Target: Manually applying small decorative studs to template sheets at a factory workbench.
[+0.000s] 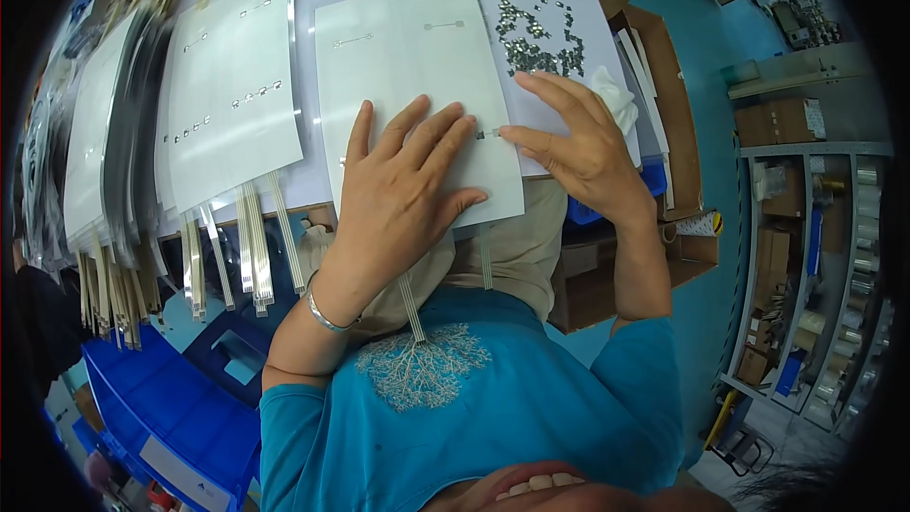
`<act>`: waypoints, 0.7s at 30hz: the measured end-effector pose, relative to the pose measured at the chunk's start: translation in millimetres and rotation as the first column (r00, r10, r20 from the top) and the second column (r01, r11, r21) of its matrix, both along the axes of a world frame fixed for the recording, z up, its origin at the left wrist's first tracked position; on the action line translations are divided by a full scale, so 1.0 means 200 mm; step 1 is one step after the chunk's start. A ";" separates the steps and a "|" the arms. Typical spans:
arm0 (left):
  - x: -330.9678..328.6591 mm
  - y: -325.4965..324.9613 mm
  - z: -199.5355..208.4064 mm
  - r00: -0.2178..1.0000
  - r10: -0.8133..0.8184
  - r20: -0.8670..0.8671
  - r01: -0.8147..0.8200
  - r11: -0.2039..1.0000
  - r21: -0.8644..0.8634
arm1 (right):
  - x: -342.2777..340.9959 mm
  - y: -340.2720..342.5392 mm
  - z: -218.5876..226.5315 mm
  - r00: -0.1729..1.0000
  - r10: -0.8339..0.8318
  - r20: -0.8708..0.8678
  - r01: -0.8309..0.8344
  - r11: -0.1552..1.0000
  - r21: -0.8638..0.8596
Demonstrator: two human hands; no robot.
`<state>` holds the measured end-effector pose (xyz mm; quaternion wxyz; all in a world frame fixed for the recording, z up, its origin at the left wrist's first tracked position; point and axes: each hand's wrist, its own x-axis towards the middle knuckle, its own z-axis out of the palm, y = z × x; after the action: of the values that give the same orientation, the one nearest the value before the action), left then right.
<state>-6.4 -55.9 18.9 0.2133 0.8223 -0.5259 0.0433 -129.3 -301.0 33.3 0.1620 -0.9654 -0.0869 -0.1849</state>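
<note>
A white rectangular sheet point(408, 57) lies on the table before me, with flat striped ribbon strips coming out beyond its top and bottom edges. My left hand point(393, 175) rests on it palm down, fingers spread, holding nothing. At the sheet's right side is my right hand point(578, 142), its fingers apart. One fingertip touches or nearly touches a small dark metallic piece point(482, 135) on the sheet. Past my right fingers, many loose shiny metal pieces point(540, 38) are scattered on the table. Whatever lies beneath my left palm is hidden.
Left of my sheet lies another white sheet point(227, 85) with rows of metal pieces, beside a thick stack of sheets point(104, 123) with hanging ribbons. A crumpled white cloth point(614, 100) and a cardboard box point(678, 114) are at right. A blue bin point(171, 417) stands lower left.
</note>
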 end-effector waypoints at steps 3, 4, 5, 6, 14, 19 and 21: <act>0.00 0.00 0.00 1.000 -0.004 -0.003 0.004 1.000 0.000 | 0.01 -0.01 -0.01 0.998 0.051 -0.045 -0.049 0.997 0.052; 0.00 -0.01 0.00 1.000 -0.006 0.001 0.006 1.000 -0.002 | 0.01 0.00 -0.01 0.998 0.047 -0.046 -0.045 0.998 0.053; 0.00 0.00 -0.01 1.000 -0.010 0.001 0.010 1.000 -0.001 | 0.00 0.01 -0.02 0.997 0.061 -0.049 -0.058 0.996 0.063; 0.00 0.00 -0.01 1.000 -0.008 -0.001 0.008 1.000 -0.012 | 0.00 0.02 -0.02 0.996 0.076 -0.050 -0.072 0.995 0.072; -0.04 -0.03 0.02 1.000 0.013 0.027 -0.013 1.000 -0.003 | -0.09 0.17 -0.11 0.965 -0.234 0.116 0.191 0.935 0.299; -0.05 -0.04 0.02 0.999 0.033 0.027 -0.033 0.999 -0.018 | -0.04 0.21 -0.10 0.966 -0.205 0.158 0.192 0.977 0.090; -0.03 -0.03 0.01 0.999 0.018 0.043 -0.017 1.000 -0.023 | -0.04 0.21 -0.10 0.969 -0.195 0.151 0.197 0.980 -0.002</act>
<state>-13.1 -62.8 20.6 0.2107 0.8233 -0.5225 0.0689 -136.5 -258.8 13.2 0.1278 -0.9540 -0.0046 -0.2713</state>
